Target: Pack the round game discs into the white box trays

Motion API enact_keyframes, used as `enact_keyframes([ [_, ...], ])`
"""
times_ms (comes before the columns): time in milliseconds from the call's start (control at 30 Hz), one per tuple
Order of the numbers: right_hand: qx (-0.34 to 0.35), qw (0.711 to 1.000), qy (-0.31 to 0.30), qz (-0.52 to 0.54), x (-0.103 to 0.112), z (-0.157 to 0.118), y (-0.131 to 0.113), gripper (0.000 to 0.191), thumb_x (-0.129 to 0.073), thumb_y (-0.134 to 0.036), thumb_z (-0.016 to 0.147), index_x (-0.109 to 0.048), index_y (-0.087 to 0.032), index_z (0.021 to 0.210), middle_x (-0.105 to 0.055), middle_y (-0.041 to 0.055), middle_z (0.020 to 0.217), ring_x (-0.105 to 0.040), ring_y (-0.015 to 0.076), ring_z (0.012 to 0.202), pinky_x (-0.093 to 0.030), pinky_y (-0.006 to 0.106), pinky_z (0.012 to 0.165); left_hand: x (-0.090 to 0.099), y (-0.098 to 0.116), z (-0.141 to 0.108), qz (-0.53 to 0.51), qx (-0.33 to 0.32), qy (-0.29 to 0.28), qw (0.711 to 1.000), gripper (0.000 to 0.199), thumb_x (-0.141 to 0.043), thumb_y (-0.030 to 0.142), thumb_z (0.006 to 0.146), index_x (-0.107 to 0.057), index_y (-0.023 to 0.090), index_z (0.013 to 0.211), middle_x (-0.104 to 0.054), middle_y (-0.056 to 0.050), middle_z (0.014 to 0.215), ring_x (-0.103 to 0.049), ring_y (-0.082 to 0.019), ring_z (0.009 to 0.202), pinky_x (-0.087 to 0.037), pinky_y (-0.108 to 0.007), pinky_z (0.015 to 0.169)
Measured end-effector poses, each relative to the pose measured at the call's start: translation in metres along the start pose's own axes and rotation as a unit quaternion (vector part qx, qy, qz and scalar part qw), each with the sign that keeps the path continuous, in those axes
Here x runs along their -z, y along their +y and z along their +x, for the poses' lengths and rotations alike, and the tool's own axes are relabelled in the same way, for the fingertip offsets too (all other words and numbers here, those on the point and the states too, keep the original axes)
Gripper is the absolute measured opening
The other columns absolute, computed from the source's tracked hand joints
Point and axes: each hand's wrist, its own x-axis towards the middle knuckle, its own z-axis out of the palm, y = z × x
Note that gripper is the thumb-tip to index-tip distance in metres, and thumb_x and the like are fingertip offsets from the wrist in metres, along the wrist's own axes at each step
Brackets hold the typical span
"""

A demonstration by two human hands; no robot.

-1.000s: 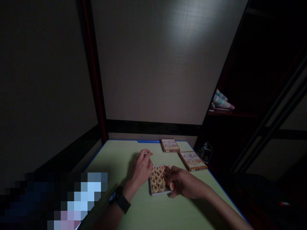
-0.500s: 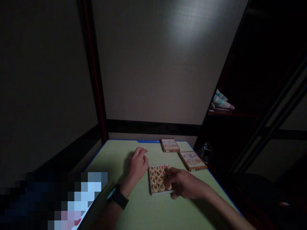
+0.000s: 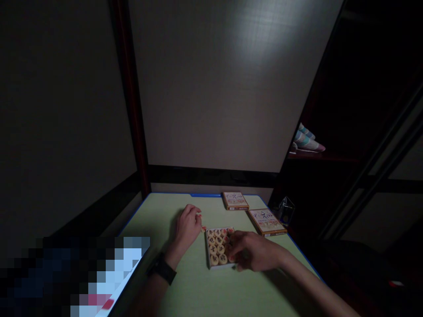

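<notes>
A shallow open box with a pale rim holds rows of round wooden Chinese chess pieces, marked in black and red. My right hand reaches over the box's right side, its fingers bent and closed around a red-marked piece at the near right corner; the hand hides part of that column. Left of the box, my left hand lies on the table with fingers curled in. Red-marked pieces show at its fingertips, partly covered by the fingers. A dark watch is on the left wrist.
Two flat printed boxes, one farther back and one nearer, lie at the right of the green table. A wall panel stands behind the table. A shiny dark package is beyond its right edge. A pixelated bright patch covers the lower left.
My left hand has shifted slightly left, and red-marked pieces now show by its fingertips. My right hand has stayed over the box's right side, its fingers drawn in a little.
</notes>
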Motion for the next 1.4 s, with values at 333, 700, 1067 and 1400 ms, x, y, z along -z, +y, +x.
enact_keyframes([
  [333, -0.034, 0.998, -0.052, -0.013, 0.004, 0.004, 0.006, 0.029, -0.083, -0.013, 0.063, -0.078, -0.022, 0.090, -0.067, 0.0000, 0.088, -0.060, 0.0156, 0.082, -0.042, 0.023, 0.070, 0.006, 0.007, 0.002, -0.008, 0.018, -0.043, 0.999, 0.025, -0.049, 0.004, 0.082, -0.068, 0.019, 0.088, -0.064, -0.004, 0.096, -0.064, -0.017, 0.091, -0.050, -0.028, 0.086],
  [700, -0.054, 0.997, -0.031, 0.040, 0.008, -0.016, 0.007, 0.044, -0.078, -0.009, 0.069, -0.077, -0.027, 0.109, -0.072, 0.0014, 0.098, -0.064, 0.0165, 0.087, -0.046, 0.026, 0.076, 0.008, 0.007, 0.003, -0.006, 0.030, -0.055, 0.998, 0.024, -0.049, 0.005, 0.082, -0.068, 0.019, 0.087, -0.064, -0.004, 0.097, -0.063, -0.017, 0.090, -0.049, -0.028, 0.085],
  [1067, -0.127, 0.988, -0.013, 0.092, 0.007, -0.030, 0.023, 0.047, -0.078, -0.010, 0.068, -0.076, -0.029, 0.111, -0.072, 0.0032, 0.096, -0.063, 0.0172, 0.084, -0.046, 0.029, 0.075, 0.008, 0.008, 0.002, -0.009, 0.031, -0.066, 0.997, 0.023, -0.050, 0.005, 0.082, -0.068, 0.019, 0.086, -0.064, -0.004, 0.096, -0.063, -0.017, 0.089, -0.049, -0.028, 0.085],
  [1400, -0.033, 0.995, 0.012, 0.089, 0.005, -0.014, 0.014, 0.018, -0.068, -0.014, 0.080, -0.079, -0.021, 0.093, -0.069, 0.0023, 0.086, -0.060, 0.0152, 0.082, -0.043, 0.026, 0.074, 0.008, 0.006, 0.004, 0.011, 0.038, -0.065, 0.997, 0.026, -0.048, 0.005, 0.083, -0.070, 0.018, 0.091, -0.065, -0.006, 0.099, -0.064, -0.019, 0.093, -0.050, -0.030, 0.088],
])
